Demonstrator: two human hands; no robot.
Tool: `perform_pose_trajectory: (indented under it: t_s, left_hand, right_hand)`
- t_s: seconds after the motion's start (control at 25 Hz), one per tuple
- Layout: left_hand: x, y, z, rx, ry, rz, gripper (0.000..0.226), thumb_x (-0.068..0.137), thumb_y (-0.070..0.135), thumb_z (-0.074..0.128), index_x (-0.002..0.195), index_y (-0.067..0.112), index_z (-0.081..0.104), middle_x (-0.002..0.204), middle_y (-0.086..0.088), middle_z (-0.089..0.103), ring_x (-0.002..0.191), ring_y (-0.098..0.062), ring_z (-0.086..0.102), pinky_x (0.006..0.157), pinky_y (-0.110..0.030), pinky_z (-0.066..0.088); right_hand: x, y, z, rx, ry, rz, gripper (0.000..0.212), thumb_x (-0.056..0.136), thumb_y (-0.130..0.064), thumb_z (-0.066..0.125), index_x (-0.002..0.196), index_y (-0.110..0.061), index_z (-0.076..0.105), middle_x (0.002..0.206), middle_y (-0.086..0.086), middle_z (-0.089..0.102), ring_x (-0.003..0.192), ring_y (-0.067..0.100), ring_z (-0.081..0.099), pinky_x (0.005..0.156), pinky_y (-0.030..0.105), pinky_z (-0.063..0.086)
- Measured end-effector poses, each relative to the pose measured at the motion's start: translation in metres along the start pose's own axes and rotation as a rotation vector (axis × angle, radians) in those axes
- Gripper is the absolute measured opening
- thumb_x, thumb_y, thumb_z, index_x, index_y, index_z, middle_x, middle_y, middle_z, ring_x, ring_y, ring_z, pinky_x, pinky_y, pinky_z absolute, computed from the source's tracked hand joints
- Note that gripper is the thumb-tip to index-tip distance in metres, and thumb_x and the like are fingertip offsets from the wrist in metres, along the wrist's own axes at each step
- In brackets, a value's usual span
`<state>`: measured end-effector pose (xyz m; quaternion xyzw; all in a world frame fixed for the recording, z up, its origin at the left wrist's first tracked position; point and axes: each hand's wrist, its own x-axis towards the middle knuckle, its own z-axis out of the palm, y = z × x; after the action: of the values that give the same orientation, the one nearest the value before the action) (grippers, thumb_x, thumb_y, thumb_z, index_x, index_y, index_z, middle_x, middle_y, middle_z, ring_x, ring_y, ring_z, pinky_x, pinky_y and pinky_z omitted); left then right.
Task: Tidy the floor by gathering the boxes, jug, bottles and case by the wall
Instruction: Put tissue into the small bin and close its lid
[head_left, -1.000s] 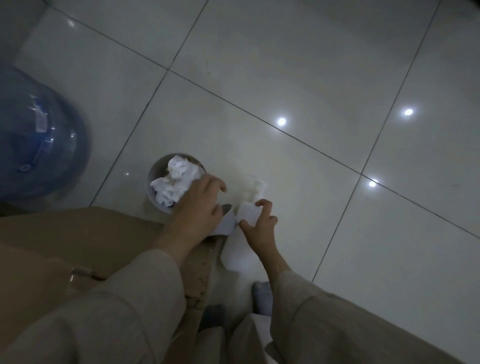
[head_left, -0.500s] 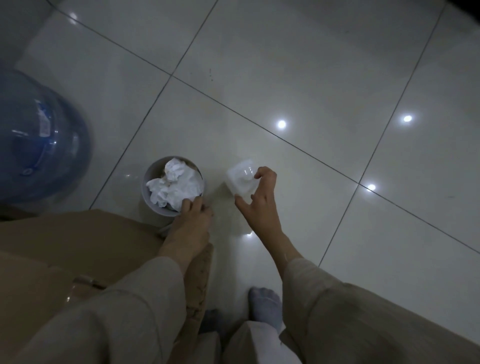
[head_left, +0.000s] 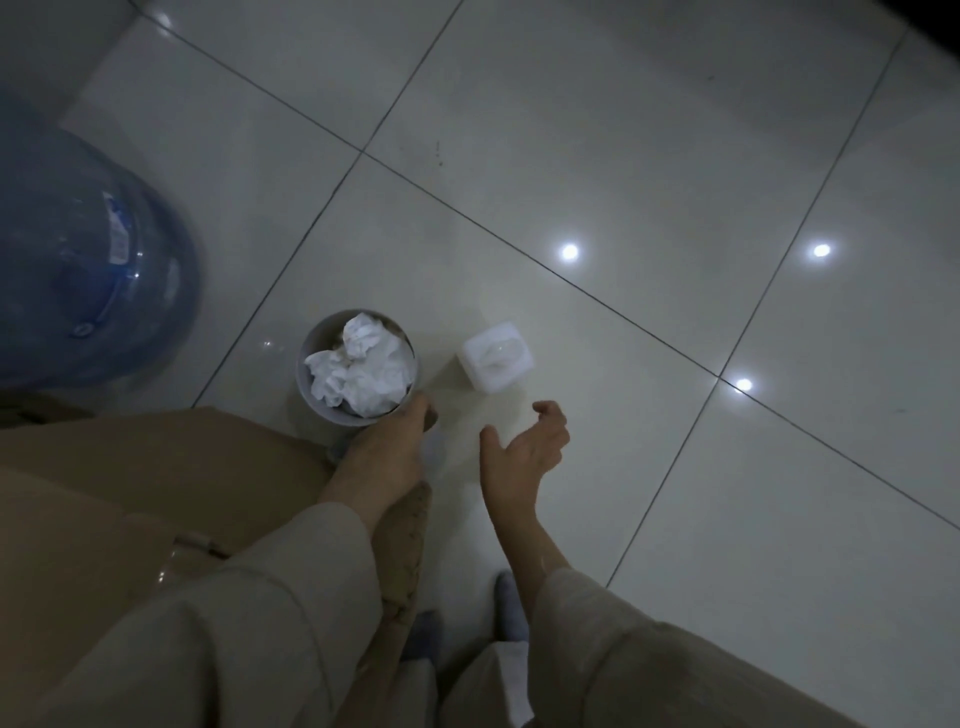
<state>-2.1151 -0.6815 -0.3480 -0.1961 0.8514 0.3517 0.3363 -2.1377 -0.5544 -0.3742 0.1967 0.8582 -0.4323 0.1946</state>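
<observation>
From the head camera I look down on a pale tiled floor (head_left: 649, 156) in dim light. My left hand (head_left: 387, 449) reaches down to the near rim of a small grey bin (head_left: 311, 400) stuffed with crumpled white paper (head_left: 363, 371); its fingers are hidden behind the hand, so I cannot tell whether that grip is closed on anything. My right hand (head_left: 524, 447) hovers with loose, spread fingers, holding nothing, just short of a small white box (head_left: 496, 361) that stands on the floor just right of the bin. A big blue jug (head_left: 88, 270) sits at the left edge, well apart from the box. A brown carton (head_left: 156, 483) lies under my left arm, beside the bin.
</observation>
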Motion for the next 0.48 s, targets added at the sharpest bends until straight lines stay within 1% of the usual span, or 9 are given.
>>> perform_pose_trajectory:
  t_s: [0.04,0.08,0.12,0.2,0.24,0.28,0.36,0.4,0.48]
  left_hand:
    - [-0.002,0.000,-0.007,-0.184,-0.015,-0.001,0.042,0.086,-0.003,0.045,0.124,0.014,0.041,0.118,-0.003,0.049,0.107,-0.022,0.050,0.083,-0.030,0.045]
    - [-0.004,-0.002,-0.015,-0.341,-0.020,-0.002,0.044,0.086,-0.005,0.042,0.125,0.016,0.042,0.119,-0.002,0.045,0.110,-0.020,0.047,0.083,-0.026,0.044]
    - [-0.006,-0.006,-0.024,-0.472,-0.001,0.003,0.047,0.087,-0.009,0.039,0.124,0.019,0.045,0.124,-0.003,0.045,0.115,-0.019,0.045,0.088,-0.026,0.044]
    - [-0.010,-0.011,-0.042,-0.703,0.126,0.039,0.057,0.084,-0.018,0.034,0.122,0.021,0.052,0.132,-0.005,0.048,0.120,-0.016,0.046,0.099,-0.025,0.042]
    - [-0.010,-0.014,-0.049,-0.838,0.223,0.045,0.060,0.082,-0.020,0.033,0.123,0.019,0.052,0.129,-0.004,0.052,0.114,-0.013,0.051,0.095,-0.018,0.044]
    - [-0.010,-0.017,-0.055,-0.982,0.333,0.012,0.057,0.081,-0.019,0.033,0.124,0.013,0.052,0.119,-0.001,0.060,0.104,-0.007,0.057,0.086,-0.011,0.047]
    - [-0.004,-0.029,-0.063,-1.153,0.553,-0.097,0.039,0.084,-0.004,0.038,0.116,0.005,0.059,0.093,0.010,0.072,0.091,-0.008,0.062,0.075,-0.012,0.050]
    - [-0.002,-0.034,-0.064,-1.167,0.610,-0.146,0.032,0.085,0.010,0.043,0.111,0.009,0.062,0.093,0.009,0.072,0.097,-0.015,0.062,0.078,-0.018,0.049]
    - [-0.001,-0.040,-0.061,-1.007,0.596,-0.191,0.037,0.083,0.034,0.048,0.115,0.020,0.059,0.124,-0.008,0.057,0.119,-0.026,0.050,0.092,-0.026,0.041]
  right_hand:
    - [-0.004,0.000,-0.002,-0.015,-0.056,0.072,0.047,0.077,-0.020,0.055,0.118,-0.008,0.037,0.115,0.008,0.038,0.108,0.022,0.036,0.092,0.026,0.028]
    - [-0.008,0.000,-0.003,0.001,-0.150,0.126,0.037,0.083,-0.021,0.053,0.116,-0.011,0.038,0.114,0.007,0.042,0.108,0.025,0.040,0.088,0.029,0.033]
    - [-0.012,-0.003,-0.005,0.052,-0.263,0.149,0.029,0.090,-0.023,0.049,0.116,-0.015,0.038,0.116,0.006,0.046,0.108,0.023,0.045,0.083,0.025,0.037]
    - [-0.019,-0.016,-0.006,0.202,-0.449,0.105,0.027,0.098,-0.027,0.037,0.124,-0.020,0.036,0.116,-0.004,0.049,0.101,-0.001,0.051,0.074,0.004,0.040]
    - [-0.023,-0.024,-0.004,0.274,-0.520,0.044,0.028,0.099,-0.027,0.033,0.127,-0.024,0.035,0.116,-0.011,0.048,0.100,-0.012,0.050,0.076,-0.002,0.038]
    - [-0.025,-0.031,0.002,0.312,-0.577,-0.030,0.028,0.099,-0.028,0.035,0.127,-0.029,0.035,0.119,-0.014,0.048,0.105,-0.015,0.049,0.083,-0.001,0.039]
    - [-0.029,-0.043,0.018,0.291,-0.631,-0.152,0.039,0.092,-0.039,0.046,0.129,-0.031,0.035,0.130,-0.005,0.047,0.121,-0.002,0.046,0.100,0.018,0.042]
    - [-0.030,-0.049,0.026,0.249,-0.616,-0.193,0.049,0.088,-0.043,0.050,0.132,-0.029,0.034,0.134,0.000,0.044,0.125,0.008,0.044,0.104,0.029,0.042]
    - [-0.028,-0.060,0.038,0.184,-0.546,-0.251,0.056,0.086,-0.038,0.055,0.135,-0.026,0.031,0.136,0.003,0.037,0.124,0.013,0.040,0.106,0.037,0.041]
